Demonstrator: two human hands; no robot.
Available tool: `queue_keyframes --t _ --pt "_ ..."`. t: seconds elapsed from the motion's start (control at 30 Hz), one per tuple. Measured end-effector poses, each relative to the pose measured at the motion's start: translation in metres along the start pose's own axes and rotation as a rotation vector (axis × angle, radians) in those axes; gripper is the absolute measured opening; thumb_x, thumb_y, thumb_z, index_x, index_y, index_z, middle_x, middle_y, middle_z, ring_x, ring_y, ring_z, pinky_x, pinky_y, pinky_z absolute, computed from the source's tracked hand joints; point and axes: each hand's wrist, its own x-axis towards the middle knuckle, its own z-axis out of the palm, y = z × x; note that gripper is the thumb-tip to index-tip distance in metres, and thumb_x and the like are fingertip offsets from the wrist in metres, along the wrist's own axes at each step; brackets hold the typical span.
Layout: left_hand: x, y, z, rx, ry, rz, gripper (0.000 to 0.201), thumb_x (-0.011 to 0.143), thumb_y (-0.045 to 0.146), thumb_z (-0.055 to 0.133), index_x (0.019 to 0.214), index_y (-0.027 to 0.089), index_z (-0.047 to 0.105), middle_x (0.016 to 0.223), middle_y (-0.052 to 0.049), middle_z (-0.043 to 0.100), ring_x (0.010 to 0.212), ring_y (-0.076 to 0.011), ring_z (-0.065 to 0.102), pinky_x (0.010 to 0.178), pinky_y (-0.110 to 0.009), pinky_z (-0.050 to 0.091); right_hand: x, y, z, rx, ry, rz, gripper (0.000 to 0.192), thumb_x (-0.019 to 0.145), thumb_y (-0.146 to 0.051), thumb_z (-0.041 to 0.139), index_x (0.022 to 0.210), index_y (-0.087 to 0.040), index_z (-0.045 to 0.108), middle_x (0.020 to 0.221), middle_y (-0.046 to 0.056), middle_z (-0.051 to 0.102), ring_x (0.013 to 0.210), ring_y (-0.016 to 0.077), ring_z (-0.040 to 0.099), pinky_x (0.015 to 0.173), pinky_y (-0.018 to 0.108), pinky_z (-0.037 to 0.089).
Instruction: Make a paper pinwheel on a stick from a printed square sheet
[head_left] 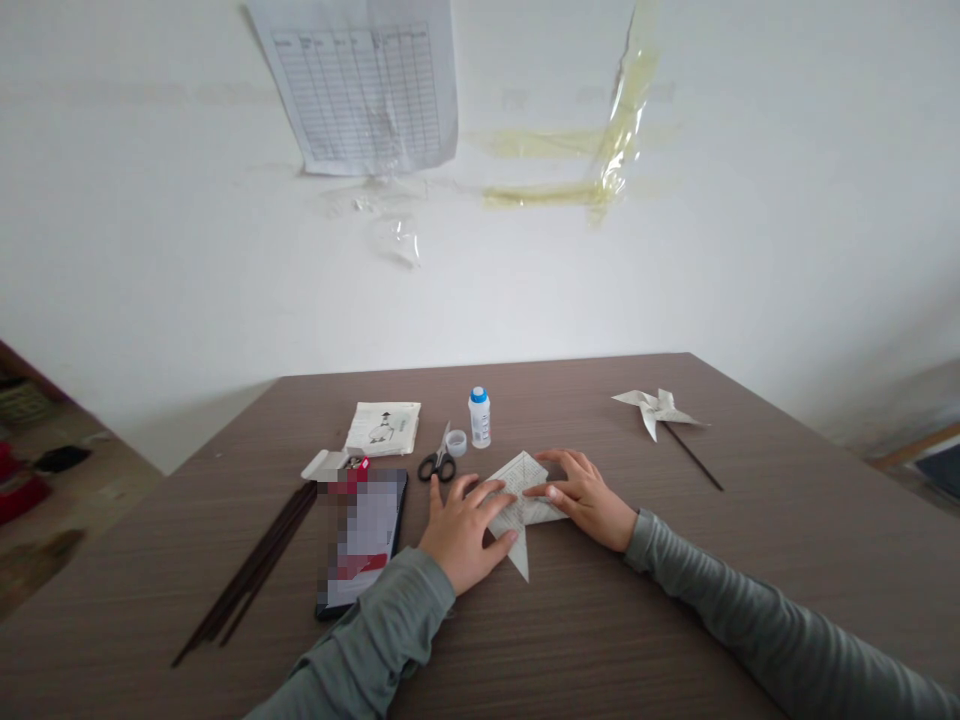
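Left hand: the left hand (461, 530) is laid flat, fingers spread, on the folded printed paper (523, 500); nothing is clamped.
Right hand: the right hand (585, 495) is pressed open on the same paper's right side, fingertips pointed left.
Paper: it is spread on the wooden table (675, 600) between both hands; its print is too small to be read.
Near things: black-handled scissors (439, 460), a loose cap (456, 442) and a blue-capped glue bottle (479, 416) are set just behind.
Left side: a phone (364, 540) with a blurred screen, dark sticks (251, 575) and a printed booklet (384, 428) are seen.
Right side: a paper pinwheel (658, 410) is laid well apart.
Wall: a ruled chart (364, 85) is taped up, its writing unreadable.
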Motion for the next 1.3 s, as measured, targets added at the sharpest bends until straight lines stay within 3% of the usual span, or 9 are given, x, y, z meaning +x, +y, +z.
queue_keyframes --t 0.23,0.4,0.57,0.73,0.87,0.97,1.13,1.3 --pt "-0.001 0.002 -0.001 0.016 -0.030 -0.014 0.054 0.113 0.040 0.091 0.167 0.040 0.090 0.182 -0.012 0.084 0.177 -0.0571 0.066 0.152 -0.107 0.023 0.003 -0.001 0.009 -0.035 -0.011 0.071 0.051 0.134 -0.056 0.056 0.130 -0.047 0.106 0.186 0.010 0.075 0.184 0.0508 0.056 0.153 0.089 0.043" --pt "0.000 -0.001 0.006 0.009 0.034 -0.023 0.065 0.108 0.034 0.094 0.172 0.040 0.086 0.178 -0.011 0.087 0.177 -0.0574 0.066 0.150 -0.107 0.027 0.002 0.008 0.016 -0.009 0.020 0.071 0.059 0.134 -0.062 0.053 0.117 -0.042 0.106 0.176 0.012 0.081 0.181 0.0511 0.060 0.153 0.087 0.045" --pt "0.001 0.000 0.009 0.050 0.006 -0.064 0.059 0.112 0.029 0.087 0.170 0.037 0.087 0.190 -0.011 0.078 0.181 -0.0583 0.061 0.152 -0.105 0.027 0.000 0.009 0.003 0.078 0.047 0.029 0.073 0.136 -0.063 0.039 0.121 -0.041 0.107 0.178 0.012 0.082 0.175 0.0496 0.067 0.151 0.081 0.051" --pt "0.002 0.001 0.001 0.070 0.057 -0.092 0.071 0.113 0.019 0.082 0.181 0.039 0.080 0.195 -0.012 0.073 0.180 -0.0539 0.064 0.151 -0.101 0.037 0.000 0.008 -0.010 0.160 0.019 -0.026 0.053 0.134 -0.061 0.059 0.124 -0.039 0.107 0.178 0.012 0.085 0.178 0.0489 0.065 0.149 0.082 0.054" --pt "0.005 0.001 -0.009 0.067 0.072 -0.103 0.060 0.114 0.014 0.079 0.171 0.034 0.086 0.190 -0.014 0.077 0.178 -0.0497 0.068 0.152 -0.097 0.041 -0.002 0.002 -0.011 0.113 -0.023 -0.081 0.027 0.122 -0.054 0.086 0.113 -0.037 0.105 0.168 0.013 0.091 0.179 0.0522 0.066 0.151 0.095 0.042" --pt "0.005 0.000 -0.010 0.043 0.096 -0.095 0.049 0.121 0.017 0.071 0.163 0.032 0.090 0.177 -0.013 0.086 0.172 -0.0444 0.074 0.154 -0.091 0.041 -0.003 -0.004 -0.009 0.071 -0.041 -0.110 0.014 0.118 -0.042 0.090 0.116 -0.036 0.102 0.150 0.012 0.098 0.167 0.0494 0.078 0.151 0.099 0.034" --pt "0.002 0.000 -0.002 -0.049 0.118 -0.044 0.040 0.123 0.034 0.078 0.162 0.034 0.089 0.165 -0.012 0.093 0.164 -0.0415 0.081 0.156 -0.086 0.042 -0.007 -0.014 -0.008 -0.039 0.039 -0.086 0.017 0.115 -0.037 0.090 0.127 -0.040 0.101 0.141 0.014 0.097 0.147 0.0484 0.089 0.154 0.098 0.033" --pt "0.000 0.009 -0.004 -0.105 0.023 -0.022 0.061 0.112 0.045 0.094 0.170 0.029 0.084 0.173 -0.019 0.088 0.171 -0.0499 0.076 0.156 -0.096 0.031 -0.009 -0.017 -0.006 -0.088 0.096 -0.127 0.019 0.110 -0.039 0.095 0.127 -0.047 0.100 0.133 0.010 0.096 0.135 0.0469 0.093 0.152 0.092 0.048"
